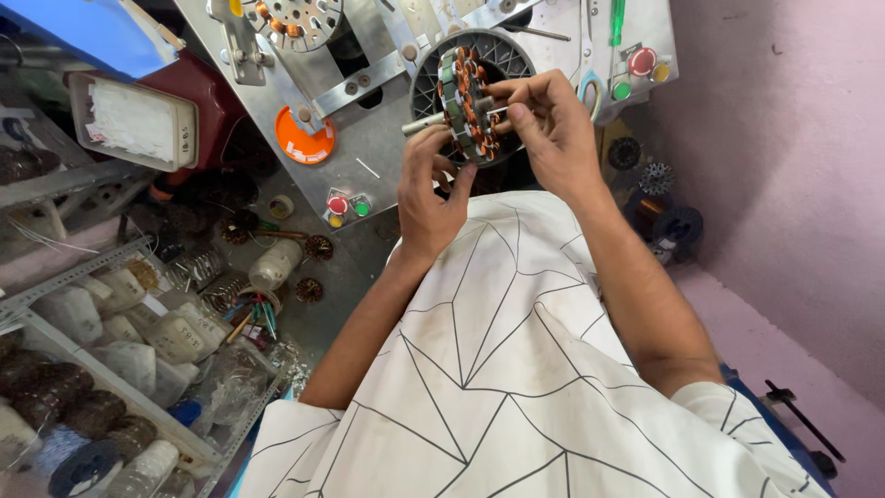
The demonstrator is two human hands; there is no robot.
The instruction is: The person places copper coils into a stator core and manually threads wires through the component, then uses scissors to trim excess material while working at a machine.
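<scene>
A round motor stator (466, 101) with copper windings and green slot liners is held on edge above my lap, with a metal shaft (422, 124) sticking out to its left. My left hand (430, 189) grips it from below, fingers curled round its lower rim. My right hand (546, 124) pinches the stator's right side with thumb and fingers closed on the windings. Behind it lies a dark round slotted ring (502, 57) on the metal machine panel (369, 120).
The panel carries red and green push buttons (349, 205), an orange disc (304, 145) and another wound stator (295, 18). Shelves (111, 369) at left hold bagged parts, spools and coils. Scissors (590, 88) hang near more buttons (636, 74). A pink wall (784, 184) stands at right.
</scene>
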